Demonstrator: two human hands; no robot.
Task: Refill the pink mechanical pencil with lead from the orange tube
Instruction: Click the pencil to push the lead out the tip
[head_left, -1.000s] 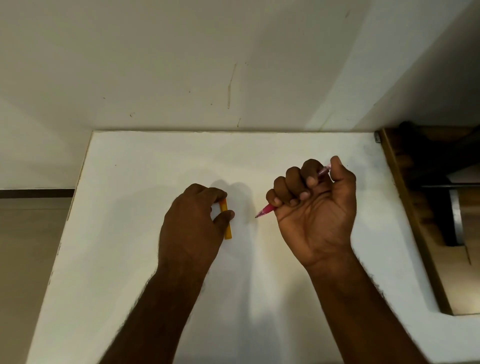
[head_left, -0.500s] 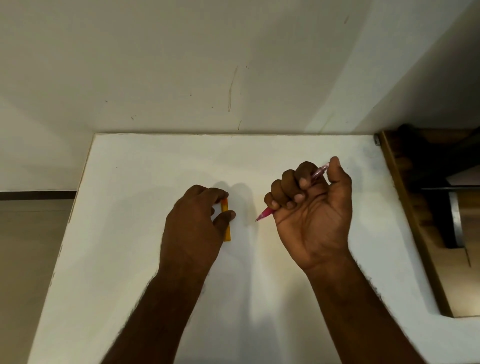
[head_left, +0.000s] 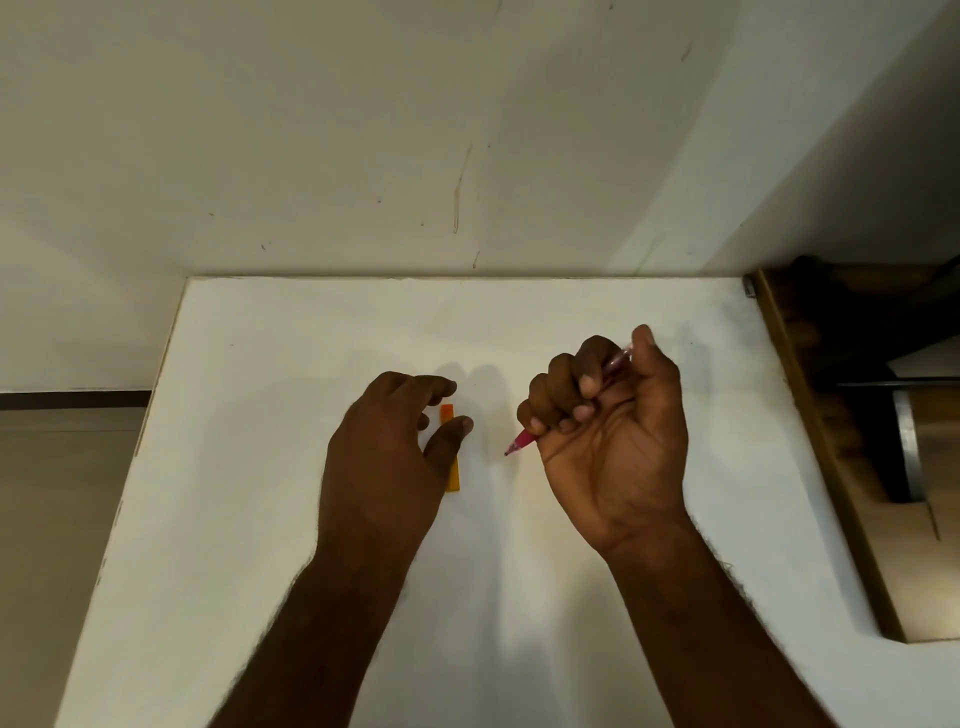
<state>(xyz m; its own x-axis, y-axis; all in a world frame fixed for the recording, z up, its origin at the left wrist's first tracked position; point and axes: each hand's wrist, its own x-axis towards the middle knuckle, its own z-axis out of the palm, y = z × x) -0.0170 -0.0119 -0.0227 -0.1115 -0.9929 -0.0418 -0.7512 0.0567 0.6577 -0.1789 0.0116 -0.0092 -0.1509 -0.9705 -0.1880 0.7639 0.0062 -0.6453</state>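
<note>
- Since the earlier frame the left hand (head_left: 382, 462) loosens: its fingers, which sat pinched around the orange tube (head_left: 450, 448), now spread apart above it, forefinger on the far side and thumb lying across the tube's middle.
- Whether that thumb presses on the tube or only hovers over it, I cannot tell.
- Right hand (head_left: 608, 441) is unchanged, fist curled around the pink mechanical pencil (head_left: 522, 442), palm up, thumb set over the cap end.
- From the near-left side of the fist the pencil's tip pokes out, aimed at the tube; the two are near but apart.
- Flat on the white table (head_left: 571, 322) lies the tube, long axis running near to far, just right of the left palm.
- It is a slim, flat orange case with a brighter cap section at the far end.
- Likely light, stiff and smooth plastic, it should be pinched by its long edges; the leads inside would be brittle.
</note>
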